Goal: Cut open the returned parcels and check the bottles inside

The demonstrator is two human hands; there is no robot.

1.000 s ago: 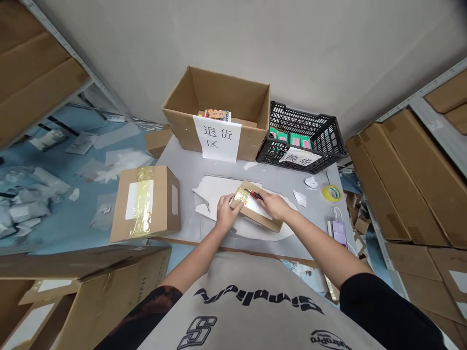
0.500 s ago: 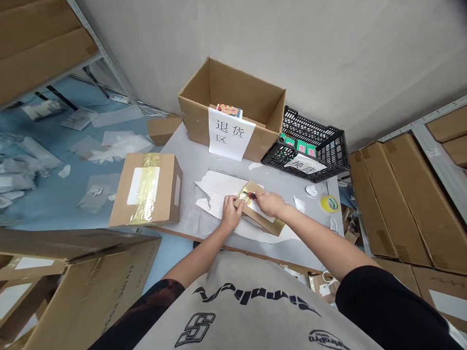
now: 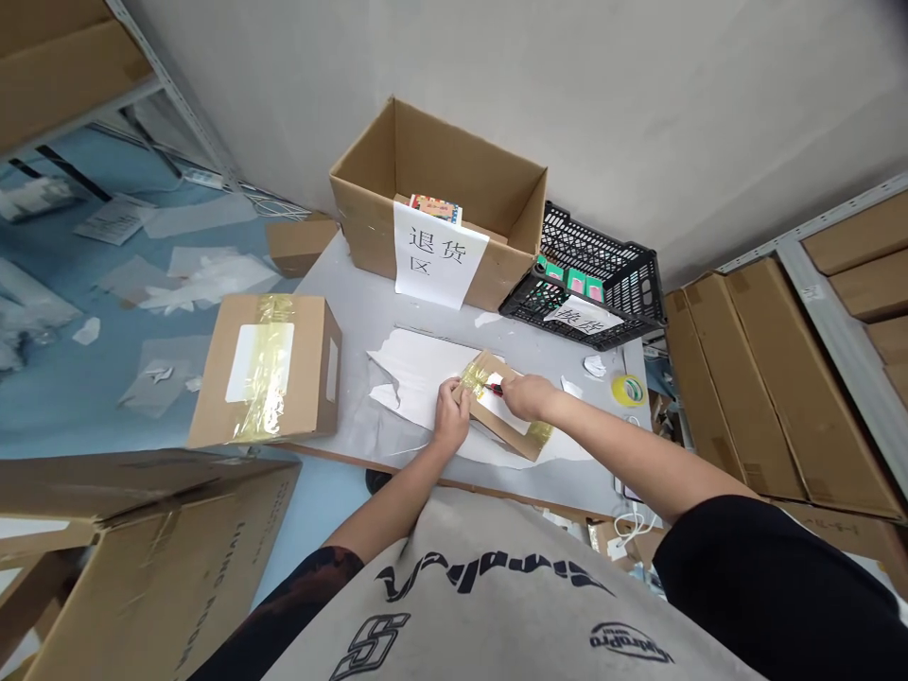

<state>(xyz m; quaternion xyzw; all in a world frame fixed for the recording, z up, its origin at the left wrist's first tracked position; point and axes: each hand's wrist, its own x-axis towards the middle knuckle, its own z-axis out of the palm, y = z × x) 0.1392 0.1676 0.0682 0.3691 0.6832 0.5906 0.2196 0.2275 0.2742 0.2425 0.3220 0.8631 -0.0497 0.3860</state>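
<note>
Pinning the cardboard box point(image 3: 512, 433) steady on the worktop point(image 3: 355, 307), the left hand point(image 3: 452, 416) sits just beside the right hand point(image 3: 529, 397), clamped on a red utility knife point(image 3: 495, 387).

**Both hands low and centred, working close together, just apart.**
Left hand point(image 3: 451, 416) is palm-down, fingers pointing away from the body and slightly spread, left wrist point(image 3: 440, 450) nearly straight. Right hand point(image 3: 529, 397) comes in from the right, closed in a firm grip with knuckles up and the thumb side turned toward the left hand. Left forearm point(image 3: 397, 511) rises steeply from lower left. Right forearm point(image 3: 610, 450) runs longer and flatter from lower right, the arm almost fully extended. Right elbow sits well out from the body, further out than the left.
</note>
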